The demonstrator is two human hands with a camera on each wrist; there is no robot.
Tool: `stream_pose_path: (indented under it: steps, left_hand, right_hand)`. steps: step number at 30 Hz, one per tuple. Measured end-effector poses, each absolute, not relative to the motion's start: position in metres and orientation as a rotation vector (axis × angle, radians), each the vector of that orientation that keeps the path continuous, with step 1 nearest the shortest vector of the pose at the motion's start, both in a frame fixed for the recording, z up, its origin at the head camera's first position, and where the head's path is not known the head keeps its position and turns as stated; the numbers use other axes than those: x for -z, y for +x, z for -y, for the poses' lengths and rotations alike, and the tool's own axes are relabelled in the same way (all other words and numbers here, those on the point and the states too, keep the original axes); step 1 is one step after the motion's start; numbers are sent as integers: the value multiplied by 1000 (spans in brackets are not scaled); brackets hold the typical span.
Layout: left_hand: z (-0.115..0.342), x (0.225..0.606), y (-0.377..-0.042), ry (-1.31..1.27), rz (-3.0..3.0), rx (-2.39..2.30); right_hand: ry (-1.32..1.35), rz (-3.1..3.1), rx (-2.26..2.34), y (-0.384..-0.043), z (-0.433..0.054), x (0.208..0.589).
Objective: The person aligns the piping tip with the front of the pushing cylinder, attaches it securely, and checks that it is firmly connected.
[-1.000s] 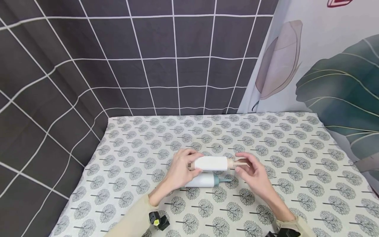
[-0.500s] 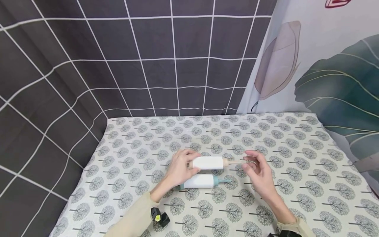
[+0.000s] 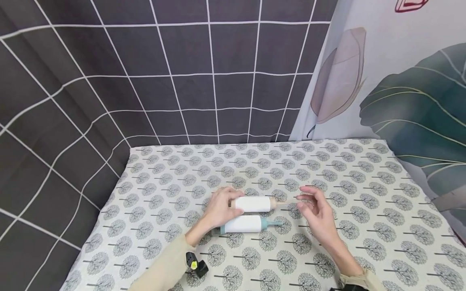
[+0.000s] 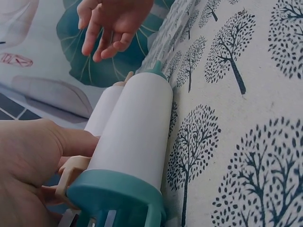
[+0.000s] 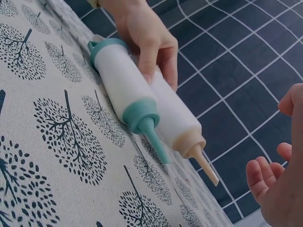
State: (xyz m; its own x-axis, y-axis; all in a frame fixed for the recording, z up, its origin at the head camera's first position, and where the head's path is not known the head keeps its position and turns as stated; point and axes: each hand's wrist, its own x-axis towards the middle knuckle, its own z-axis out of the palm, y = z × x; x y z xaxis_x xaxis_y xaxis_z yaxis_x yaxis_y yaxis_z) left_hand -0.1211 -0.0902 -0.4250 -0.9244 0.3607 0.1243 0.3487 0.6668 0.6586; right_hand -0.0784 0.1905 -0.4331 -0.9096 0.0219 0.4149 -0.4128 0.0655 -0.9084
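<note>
My left hand (image 3: 220,207) grips the base end of a white squeeze bottle with a beige nozzle cap (image 3: 252,204), thumb on the near side. Its thin nozzle points right. Alongside, nearer to me, lies a matching squeeze bottle with teal ends (image 3: 242,224), its nozzle also pointing right. In the left wrist view the teal-ended bottle (image 4: 135,123) partly covers the beige one (image 4: 102,111). My right hand (image 3: 318,214) hovers just past the beige nozzle tip, fingers loosely bent and holding nothing; in the right wrist view a gap separates it from the beige nozzle (image 5: 203,165).
Both bottles are on a table covered by a tree-print cloth (image 3: 167,258). A dark grid-patterned curtain (image 3: 189,93) rises behind and to the left. On the right hangs a white curtain with leaf prints (image 3: 418,109).
My right hand has drawn away to the right from the beige nozzle. The beige-capped bottle, in my left hand, has shifted slightly left and closer to the teal-ended one.
</note>
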Motion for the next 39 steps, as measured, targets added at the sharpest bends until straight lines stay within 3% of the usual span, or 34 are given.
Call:
stream_pose_path:
  steps: [27, 39]
  left_hand:
    - [93, 427, -127, 461, -2753, -1114]
    - [106, 424, -121, 548, -2821, -1214]
  right_hand:
    - [384, 2091, -1908, -76, -190, 431]
    - [366, 2189, -1820, -76, -193, 428]
